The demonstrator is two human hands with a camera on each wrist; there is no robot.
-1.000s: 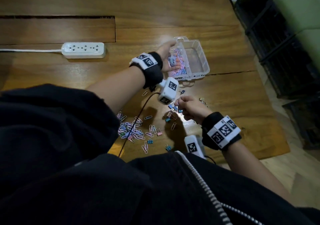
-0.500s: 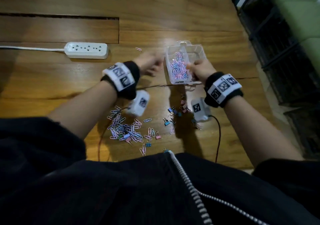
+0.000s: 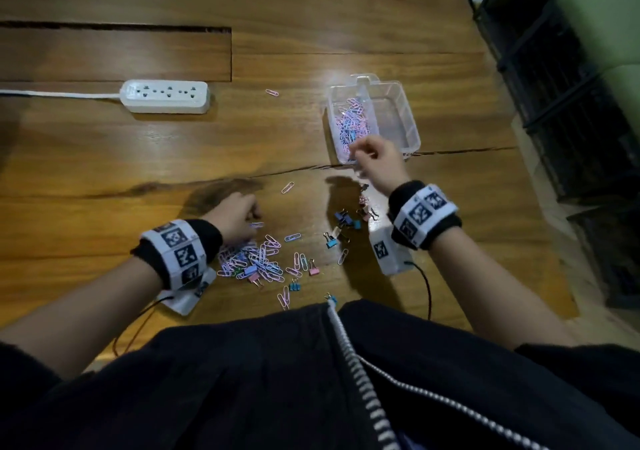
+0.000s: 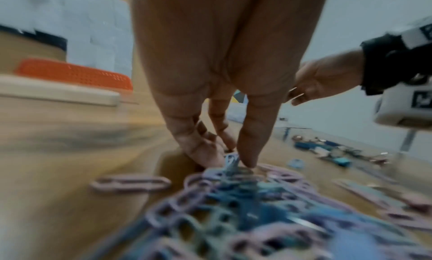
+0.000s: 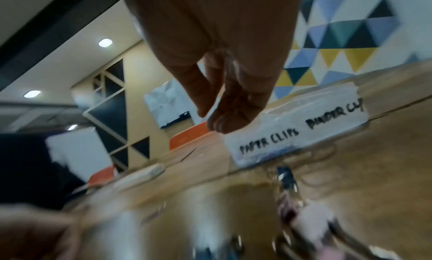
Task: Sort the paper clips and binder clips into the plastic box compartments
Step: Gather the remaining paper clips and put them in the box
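Observation:
A clear plastic box [image 3: 410,127] stands on the wooden table; its left compartment holds pink and blue paper clips [image 3: 351,124], and its right compartment looks bare. A label [image 5: 297,132] on its front reads "PAPER CLIPS" and "BINDER CLIPS". My left hand [image 3: 254,223] is down on the loose paper clip pile [image 3: 258,262], and its thumb and fingers pinch one pale blue paper clip [image 4: 231,158]. My right hand [image 3: 360,159] hovers at the box's near edge with fingers loosely curled and nothing in them [image 5: 210,120]. Several binder clips [image 3: 344,221] lie below it.
A white power strip [image 3: 166,96] with its cord lies at the back left. One stray paper clip [image 3: 272,92] sits left of the box. Dark shelving [image 3: 571,103] stands beyond the table's right edge. My black jacket covers the near edge.
Both hands were at the box half a second ago. The left hand has dropped back to the clip pile and pinched a clip. The right hand has drawn back slightly from the box.

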